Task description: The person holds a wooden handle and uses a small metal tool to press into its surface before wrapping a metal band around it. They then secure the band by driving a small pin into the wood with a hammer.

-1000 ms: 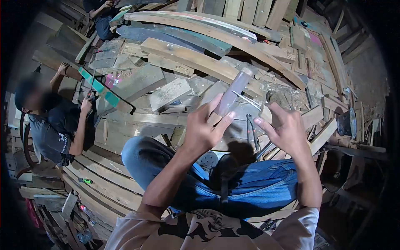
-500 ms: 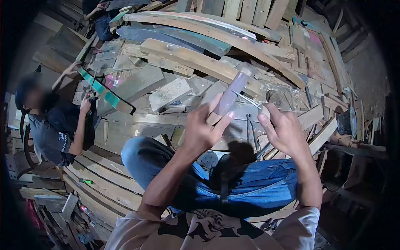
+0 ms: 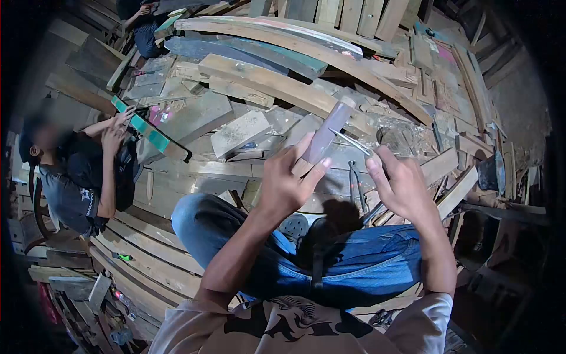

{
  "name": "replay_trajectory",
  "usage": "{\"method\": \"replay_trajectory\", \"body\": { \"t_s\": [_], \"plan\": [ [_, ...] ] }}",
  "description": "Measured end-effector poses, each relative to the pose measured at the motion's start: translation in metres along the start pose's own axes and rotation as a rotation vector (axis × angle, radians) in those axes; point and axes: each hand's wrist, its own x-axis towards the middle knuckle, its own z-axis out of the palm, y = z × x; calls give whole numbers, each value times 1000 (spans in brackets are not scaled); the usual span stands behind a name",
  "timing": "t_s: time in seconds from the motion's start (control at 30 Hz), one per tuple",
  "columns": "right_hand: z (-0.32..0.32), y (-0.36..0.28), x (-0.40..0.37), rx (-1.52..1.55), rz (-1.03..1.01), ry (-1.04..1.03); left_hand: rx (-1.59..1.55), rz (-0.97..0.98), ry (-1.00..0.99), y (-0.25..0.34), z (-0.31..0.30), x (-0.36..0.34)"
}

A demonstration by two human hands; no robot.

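My left hand is wrapped round the lower end of a purplish cylindrical piece with a pale wooden tip, tilted up to the right. My right hand grips a thin metal tool, and its point touches the side of the cylinder or lies right against it. The tool's handle is mostly hidden by my fingers. Both hands are above my knees, in front of the plank floor. A pair of dark long-handled pliers or pincers lies below, between my hands.
At the left a seated co-worker holds a green board. Another person is partly visible at the top left. Long curved beams and wooden blocks lie ahead. A green-handled tool rests on slats at lower left.
The co-worker's hands have moved closer together near the green board's upper end. My right fingers have shifted slightly on the metal tool; my left hand looks the same.
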Motion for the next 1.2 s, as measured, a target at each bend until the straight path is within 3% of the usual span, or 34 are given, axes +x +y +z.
{"method": "replay_trajectory", "body": {
  "t_s": [0.13, 0.27, 0.93, 1.07, 1.2],
  "plan": [
    [-1, -1, 2, 13, 0, -4, -21, 59, 102, -1, 4, 0],
    [0, -4, -1, -1, 19, -1, 62, -49, -17, 4, -3, -1],
    [4, -4, -1, -138, -46, 15, 54, -2, 10, 0, -2, -1],
    [-1, -4, 2, -133, 24, 62, 40, -24, 0, -3, 0, -3],
    [1, -8, -1, -160, -56, -25, 74, -12, -16, 2, -3, 1]
  ]
}}
